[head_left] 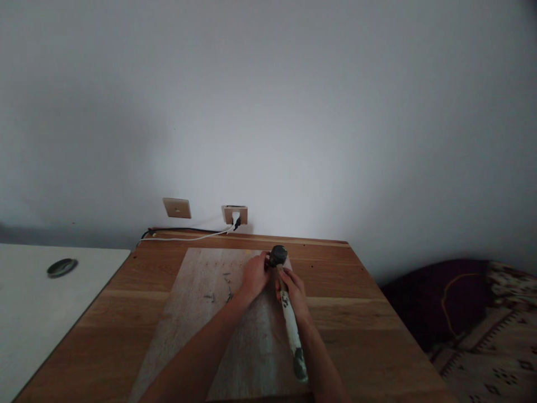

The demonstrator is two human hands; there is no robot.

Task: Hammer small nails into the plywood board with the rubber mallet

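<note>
My right hand (295,291) is wrapped round the upper handle of a hammer (290,322), close below its dark head. The handle has worn white paint and a dark end that points back toward me. Beside the hammer head, my left hand (255,275) has its fingers pinched low over the far part of a pale wooden board (247,347). What those fingers hold, if anything, is hidden by the hand and the hammer head. Several small nails (229,295) lie loose on the board, left of my left hand.
The board lies on a wooden table (352,324) against a wall. A white cable (188,239) runs along the back edge to a wall socket (235,215). On the left, a white surface (50,313) carries a small dark oval dish (62,267). Patterned fabric (495,347) is at right.
</note>
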